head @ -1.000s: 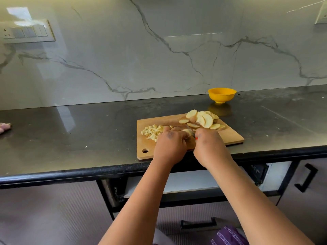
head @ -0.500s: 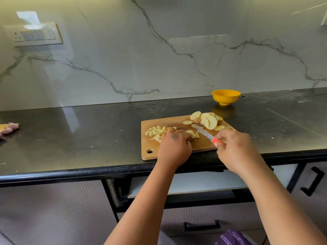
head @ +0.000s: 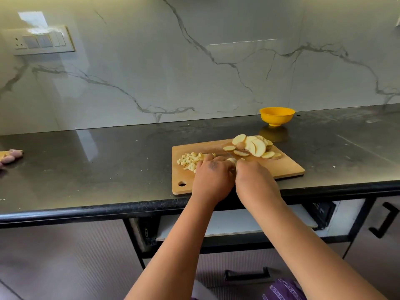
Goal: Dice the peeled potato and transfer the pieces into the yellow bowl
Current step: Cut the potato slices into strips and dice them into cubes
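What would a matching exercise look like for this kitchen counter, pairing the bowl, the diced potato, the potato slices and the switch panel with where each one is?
Things:
1. round yellow plastic bowl
2. heap of small pale diced potato pieces
3. pile of round potato slices
4. white wall switch panel

Places:
A. far right corner of the rectangular wooden cutting board
B. marble wall, upper left
C. dark counter behind the board
D. left part of the board

Pairs: 1-C, 2-D, 3-A, 4-B
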The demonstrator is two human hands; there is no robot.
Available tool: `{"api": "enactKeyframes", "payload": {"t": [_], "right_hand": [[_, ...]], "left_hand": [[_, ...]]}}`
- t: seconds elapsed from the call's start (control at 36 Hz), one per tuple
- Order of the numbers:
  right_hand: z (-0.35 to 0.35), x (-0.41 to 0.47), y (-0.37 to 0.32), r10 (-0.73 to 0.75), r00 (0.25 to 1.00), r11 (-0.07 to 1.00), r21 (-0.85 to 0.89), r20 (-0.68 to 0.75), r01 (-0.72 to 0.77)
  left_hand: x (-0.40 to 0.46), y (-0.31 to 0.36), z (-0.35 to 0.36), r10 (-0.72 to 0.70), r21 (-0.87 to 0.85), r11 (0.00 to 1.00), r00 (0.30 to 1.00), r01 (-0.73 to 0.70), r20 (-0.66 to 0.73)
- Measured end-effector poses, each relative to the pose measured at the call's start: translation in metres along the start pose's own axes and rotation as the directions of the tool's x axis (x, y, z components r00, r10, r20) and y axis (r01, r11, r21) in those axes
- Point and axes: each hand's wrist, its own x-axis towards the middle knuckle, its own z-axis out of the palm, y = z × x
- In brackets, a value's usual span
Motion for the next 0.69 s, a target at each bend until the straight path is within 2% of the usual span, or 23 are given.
{"api": "enactKeyframes", "payload": {"t": [0.19,0.36,0.44,0.5,0.69], "right_hand": [[-0.003,-0.010,0.013,0.039,0.997,0.997,0.059,0.068,-0.043],[-0.013,-0.026,0.052,0.057,0.998,0.974,0.217,0.019,-0.059],[-0.019,-0.021,0.055,0.058,0.995,0.955,0.295,-0.078,-0.033],[-0.017,-0.017,0.052,0.053,0.991,0.956,0.294,-0.123,-0.015],[0.000,-0.004,0.045,0.037,0.992,0.953,0.303,-0.123,0.002]], "left_hand": [[0.002,0.004,-0.003,-0.044,0.066,0.997,0.997,0.039,0.068],[0.000,0.004,-0.006,-0.048,0.056,0.997,0.996,0.044,0.072],[-0.001,0.005,-0.007,-0.085,0.016,0.996,0.996,0.085,0.029],[-0.002,0.006,-0.007,-0.106,-0.002,0.994,0.994,0.106,0.002],[-0.001,0.006,-0.011,-0.116,0.019,0.993,0.992,0.115,0.056]]}}
